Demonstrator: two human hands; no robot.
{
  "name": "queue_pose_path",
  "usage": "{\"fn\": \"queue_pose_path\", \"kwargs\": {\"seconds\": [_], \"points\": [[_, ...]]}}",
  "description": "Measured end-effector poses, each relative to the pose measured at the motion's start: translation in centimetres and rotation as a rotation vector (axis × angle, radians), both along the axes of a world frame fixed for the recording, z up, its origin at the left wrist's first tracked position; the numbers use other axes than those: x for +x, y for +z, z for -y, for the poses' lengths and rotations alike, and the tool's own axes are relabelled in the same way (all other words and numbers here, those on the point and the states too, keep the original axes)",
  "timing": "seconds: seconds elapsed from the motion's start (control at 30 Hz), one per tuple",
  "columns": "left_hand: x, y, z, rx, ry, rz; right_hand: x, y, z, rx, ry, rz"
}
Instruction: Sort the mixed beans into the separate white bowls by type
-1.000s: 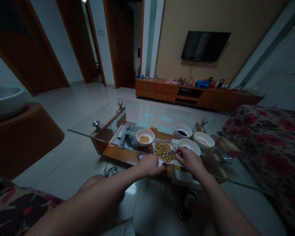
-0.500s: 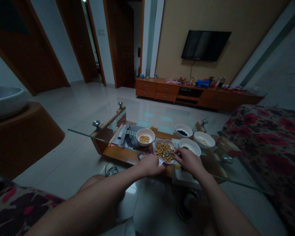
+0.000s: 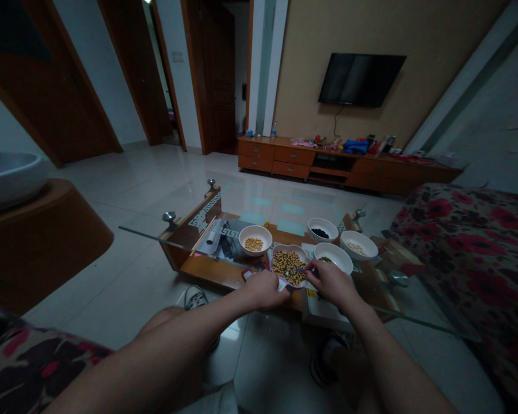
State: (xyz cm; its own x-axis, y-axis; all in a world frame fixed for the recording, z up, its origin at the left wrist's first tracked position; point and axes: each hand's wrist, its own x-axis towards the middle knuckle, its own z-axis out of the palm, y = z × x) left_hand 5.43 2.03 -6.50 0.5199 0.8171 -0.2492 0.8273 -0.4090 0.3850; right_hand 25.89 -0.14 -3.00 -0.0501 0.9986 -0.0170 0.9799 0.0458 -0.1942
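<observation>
A heart-shaped bowl (image 3: 280, 255) full of mixed yellow and dark beans stands on the glass coffee table (image 3: 164, 231), right in front of me. My left hand (image 3: 263, 290) is closed round the bowl's near rim. My right hand (image 3: 332, 282) pinches a small spoon-like tool (image 3: 301, 269) whose tip reaches into the beans. Around it stand white bowls: one with yellow beans (image 3: 254, 239) at the left, one with black beans (image 3: 322, 230) behind, one with pale beans (image 3: 358, 245) at the right, and one (image 3: 333, 257) beside my right hand with a few green beans.
Papers and a booklet lie under the glass on the wooden shelf (image 3: 207, 267). A flowered sofa (image 3: 475, 253) stands to the right, a round wooden stand (image 3: 34, 241) with a basin to the left. A TV (image 3: 360, 79) hangs above a low cabinet (image 3: 311, 161).
My right hand has slid a little to the left toward the heart-shaped bowl. The left hand and the bowls have stayed put.
</observation>
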Motion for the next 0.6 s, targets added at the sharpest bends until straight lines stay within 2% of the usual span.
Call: {"fn": "queue_pose_path", "kwargs": {"seconds": [0.3, 0.6], "points": [[-0.03, 0.36, 0.1, 0.015, 0.005, 0.004, -0.1, 0.22, -0.05, -0.001, -0.006, -0.024], [0.03, 0.29, 0.15, 0.011, 0.005, 0.006, -0.78, 0.6, -0.18, 0.088, -0.016, -0.067]]}}
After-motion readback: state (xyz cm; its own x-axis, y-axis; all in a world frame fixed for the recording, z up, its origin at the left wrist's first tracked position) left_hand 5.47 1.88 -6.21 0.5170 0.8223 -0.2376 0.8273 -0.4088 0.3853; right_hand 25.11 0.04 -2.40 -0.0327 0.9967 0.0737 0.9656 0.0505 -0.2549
